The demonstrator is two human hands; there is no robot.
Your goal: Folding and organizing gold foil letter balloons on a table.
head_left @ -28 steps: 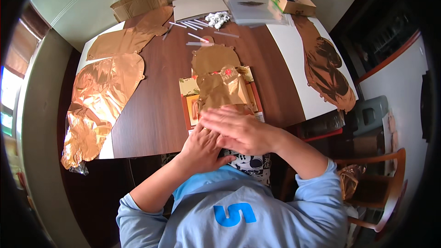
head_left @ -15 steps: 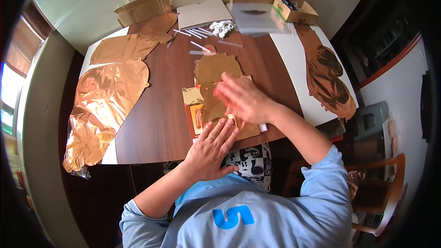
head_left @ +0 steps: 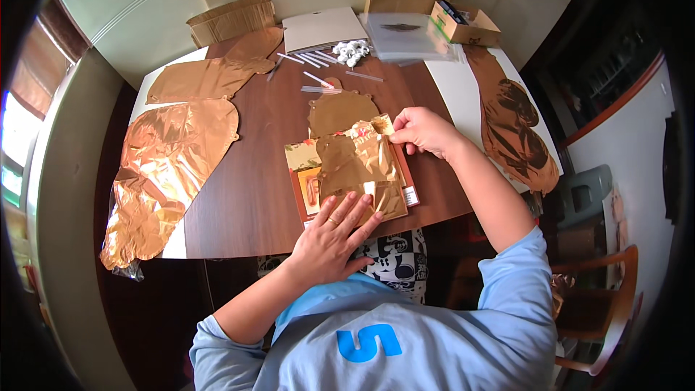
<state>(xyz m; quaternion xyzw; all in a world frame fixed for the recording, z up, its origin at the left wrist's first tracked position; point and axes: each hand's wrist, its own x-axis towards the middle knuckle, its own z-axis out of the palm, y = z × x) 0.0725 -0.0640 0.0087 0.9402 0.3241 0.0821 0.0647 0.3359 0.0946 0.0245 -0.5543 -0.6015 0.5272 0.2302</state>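
My left hand (head_left: 334, 235) lies flat, fingers spread, on the lower part of a gold foil balloon (head_left: 351, 163). The uninflated balloon is folded over a colourful printed card (head_left: 295, 158) near the table's front edge. Its rounded far part (head_left: 344, 112) stretches away from me past the card. With thumb and forefinger, my right hand (head_left: 427, 132) pinches the card's upper right corner. Foil lies close to those fingertips, and whether they also catch it is hard to see. Wrinkles and bright reflections cover the foil between my hands.
Flat copper-gold foil balloons lie at the left (head_left: 174, 159) and right (head_left: 510, 116). Beyond the card are white straws (head_left: 311, 59), a pile of small white pieces (head_left: 352, 51), a white flat box (head_left: 322, 29), clear plastic bags (head_left: 405, 35) and an open carton (head_left: 474, 27).
My right hand, blurred over the foil before, has moved right to the card's upper corner and closed its fingertips there. More wrinkled foil shows. My left hand stays pressed flat.
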